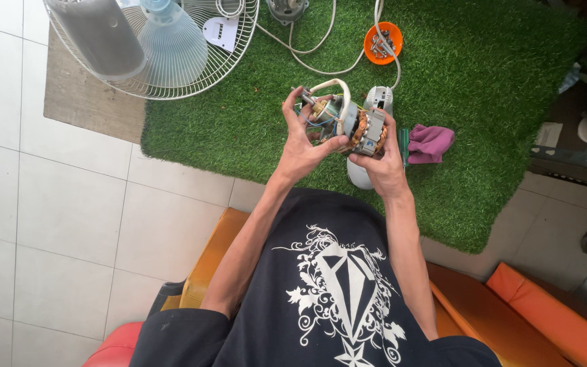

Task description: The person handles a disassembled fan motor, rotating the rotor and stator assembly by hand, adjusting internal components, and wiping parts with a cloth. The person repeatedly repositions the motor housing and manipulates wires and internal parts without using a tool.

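The fan motor (358,129) shows bare copper windings and dull grey metal, its cord (331,87) smooth cream plastic, above rough green artificial turf (239,129), a soft purple cloth (431,143) and glossy white floor tiles (62,217).

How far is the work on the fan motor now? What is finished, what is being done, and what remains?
Done: the fan guard with its blade lies apart on the floor, and small parts sit in the orange bowl. In hand: the left hand and right hand hold the bare motor, its copper windings exposed. Left: the white housing lies on the green mat, so nothing looks reassembled.
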